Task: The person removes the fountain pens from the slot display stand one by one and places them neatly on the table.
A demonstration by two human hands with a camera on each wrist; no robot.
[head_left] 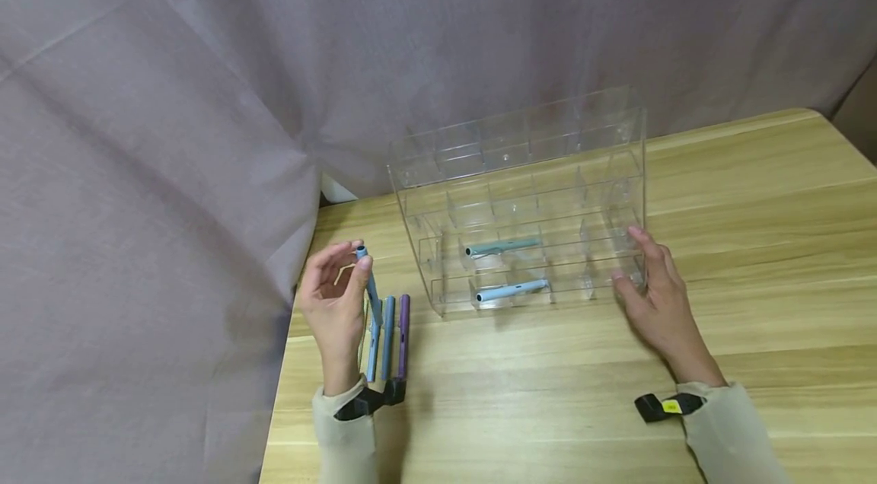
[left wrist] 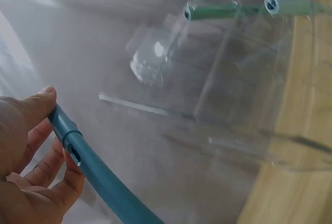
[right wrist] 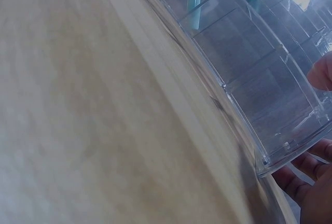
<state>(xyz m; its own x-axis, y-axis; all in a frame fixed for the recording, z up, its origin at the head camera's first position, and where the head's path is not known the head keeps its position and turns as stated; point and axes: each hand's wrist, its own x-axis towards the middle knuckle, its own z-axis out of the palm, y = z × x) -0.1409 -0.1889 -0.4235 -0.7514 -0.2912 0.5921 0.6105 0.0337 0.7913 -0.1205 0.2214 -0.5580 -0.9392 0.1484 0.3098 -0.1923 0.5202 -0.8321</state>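
My left hand pinches a blue pen between thumb and fingers near its upper end, left of a clear plastic organizer. In the left wrist view the pen slants down, with a slot showing in its barrel. My right hand grips the organizer's right side wall, thumb at the front and fingers round the outside. Two pens lie across the organizer's lower tiers: a green one on the upper of these and a light blue one below it.
Beside my left hand a light blue pen, a blue pen and a purple pen lie side by side on the wooden table. A grey curtain hangs behind and left of the table.
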